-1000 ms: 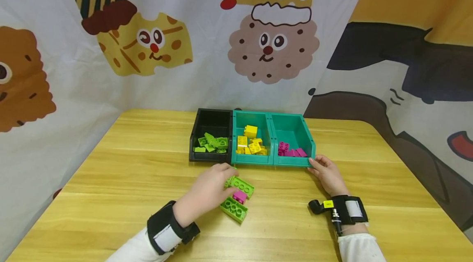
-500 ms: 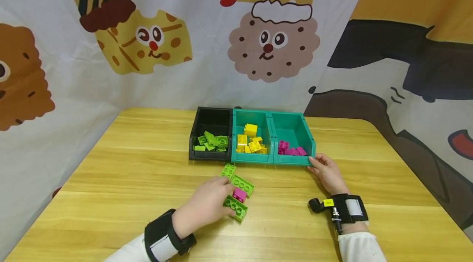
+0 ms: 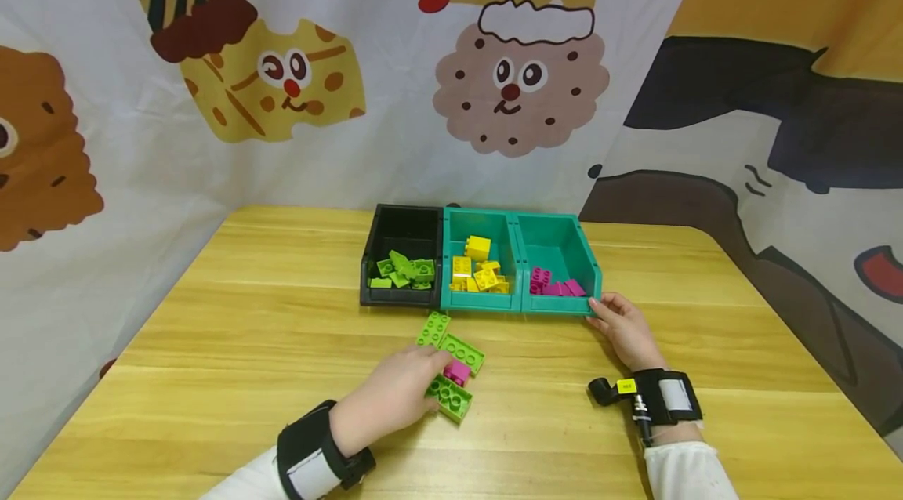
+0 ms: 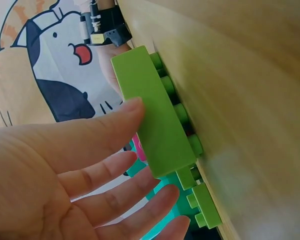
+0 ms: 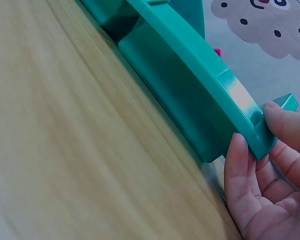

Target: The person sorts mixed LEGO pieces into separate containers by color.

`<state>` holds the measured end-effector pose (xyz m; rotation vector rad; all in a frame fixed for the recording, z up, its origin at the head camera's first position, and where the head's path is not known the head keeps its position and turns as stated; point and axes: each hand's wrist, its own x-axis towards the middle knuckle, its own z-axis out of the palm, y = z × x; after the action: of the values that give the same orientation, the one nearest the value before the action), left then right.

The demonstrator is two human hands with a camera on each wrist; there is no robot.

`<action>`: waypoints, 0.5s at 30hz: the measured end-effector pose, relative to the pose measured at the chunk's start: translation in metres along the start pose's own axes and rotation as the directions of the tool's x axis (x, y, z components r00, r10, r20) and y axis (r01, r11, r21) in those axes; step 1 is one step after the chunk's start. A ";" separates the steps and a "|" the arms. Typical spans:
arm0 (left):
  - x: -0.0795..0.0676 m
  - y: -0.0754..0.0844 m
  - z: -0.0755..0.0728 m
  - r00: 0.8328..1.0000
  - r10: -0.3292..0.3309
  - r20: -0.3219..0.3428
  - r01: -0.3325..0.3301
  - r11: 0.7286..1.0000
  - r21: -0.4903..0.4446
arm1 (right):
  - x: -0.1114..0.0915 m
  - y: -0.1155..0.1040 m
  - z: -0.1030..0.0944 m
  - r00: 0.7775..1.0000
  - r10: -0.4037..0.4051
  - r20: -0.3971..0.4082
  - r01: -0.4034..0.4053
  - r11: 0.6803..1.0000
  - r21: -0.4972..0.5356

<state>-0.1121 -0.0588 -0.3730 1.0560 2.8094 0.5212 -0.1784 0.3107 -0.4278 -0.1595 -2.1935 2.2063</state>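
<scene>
My left hand [image 3: 391, 390] is over a small cluster of toy building bricks on the table. Its thumb overlaps the near green brick [image 3: 453, 400], which lies studs down-sideways with its hollow side showing; the other fingers are spread loosely by the pink brick [image 3: 458, 371]. In the left wrist view the thumb tip crosses the green brick's [image 4: 152, 120] smooth face, the fingers apart from one another. Two more green bricks lie beyond, one hollow side up [image 3: 466, 355] and one studs up [image 3: 433, 327]. My right hand [image 3: 624, 331] grips the front corner of the right teal bin [image 5: 190, 95], thumb on top.
A black bin [image 3: 402, 297] with green bricks, a middle teal bin [image 3: 480, 302] with yellow bricks and the right bin with pink bricks stand side by side. The wooden table [image 3: 212, 327] meets a printed cloth [image 3: 395, 163] behind. Both wrists wear black straps.
My left hand has drawn back from the far green brick toward the near one, uncovering the far brick's studs. The right hand stays on the bin corner.
</scene>
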 end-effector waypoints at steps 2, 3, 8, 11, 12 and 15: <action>-0.001 0.000 0.000 1.000 0.004 0.003 -0.004 1.000 -0.005 | 0.000 0.000 0.000 1.000 0.004 -0.004 -0.004 1.000 0.001; -0.001 0.000 0.000 1.000 0.008 0.003 -0.008 1.000 -0.008 | 0.000 -0.001 0.000 1.000 0.004 -0.003 -0.004 1.000 0.003; 0.000 -0.001 0.003 1.000 0.017 0.003 -0.017 1.000 -0.025 | 0.000 0.000 0.000 1.000 -0.002 0.001 0.002 1.000 0.006; 0.000 -0.001 0.003 1.000 0.015 0.014 -0.015 0.999 -0.033 | 0.000 0.001 -0.001 1.000 -0.007 0.006 0.007 1.000 -0.001; 0.000 -0.001 0.003 1.000 0.016 0.018 -0.015 0.999 -0.035 | 0.000 0.001 -0.001 1.000 -0.008 0.006 0.008 1.000 0.000; 0.000 -0.002 0.003 0.999 0.018 0.033 -0.017 0.999 -0.037 | 0.001 0.001 -0.001 1.000 -0.010 0.009 0.010 1.000 -0.004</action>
<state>-0.1125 -0.0592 -0.3762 1.0727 2.7532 0.5489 -0.1789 0.3117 -0.4292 -0.1385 -2.1985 2.2015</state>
